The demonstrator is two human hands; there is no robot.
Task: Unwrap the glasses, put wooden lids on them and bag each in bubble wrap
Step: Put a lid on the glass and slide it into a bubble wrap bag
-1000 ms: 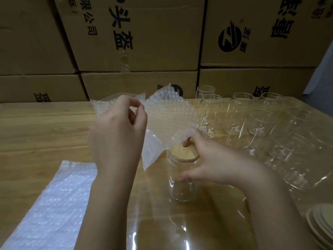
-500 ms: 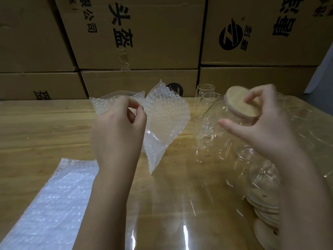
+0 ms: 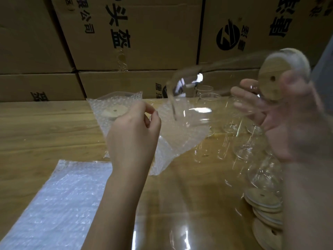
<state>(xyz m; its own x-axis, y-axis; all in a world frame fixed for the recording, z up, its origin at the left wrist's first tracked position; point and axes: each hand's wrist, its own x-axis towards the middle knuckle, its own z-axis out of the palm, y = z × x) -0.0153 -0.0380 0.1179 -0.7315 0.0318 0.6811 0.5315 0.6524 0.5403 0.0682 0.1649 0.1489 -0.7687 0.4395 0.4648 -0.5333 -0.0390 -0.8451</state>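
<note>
**Lidded glass held in the air beside the bag**

A wooden table (image 3: pixel 36 134) fills most of the view. Its grain runs side to side, and its near part is glossy, with streaks of light reflected at 6 o'clock. Along the far edge, from 9 round to 3 o'clock, stands a wall of stacked cardboard boxes (image 3: pixel 144 37) printed with black characters and a round logo.

At 7 o'clock a flat bubble wrap pile (image 3: pixel 63 204) lies on the wood. At 11 o'clock sits a wrapped packet (image 3: pixel 100 105), with a round wooden disc showing through its bubbles. Empty glasses (image 3: pixel 210 100) stand grouped from 1 to 3 o'clock. At 4 o'clock the spare lids (image 3: pixel 264 202) lie in an overlapping stack.

Near the centre, the left hand (image 3: pixel 133 136) has its fingers curled, and thumb and forefinger pinch the upper edge of a bubble wrap bag (image 3: pixel 180 141), which hangs down toward the table.

At 2 o'clock the right hand (image 3: pixel 292 121), blurred, grips the glass (image 3: pixel 189 82) close to its mouth and holds it off the table, lying almost on its side. The wooden lid (image 3: pixel 270 83) sits on the mouth and faces 3 o'clock. The base points toward 9 o'clock and overlaps the bag's top edge in the view. Whether the base has entered the bag cannot be told.
</note>
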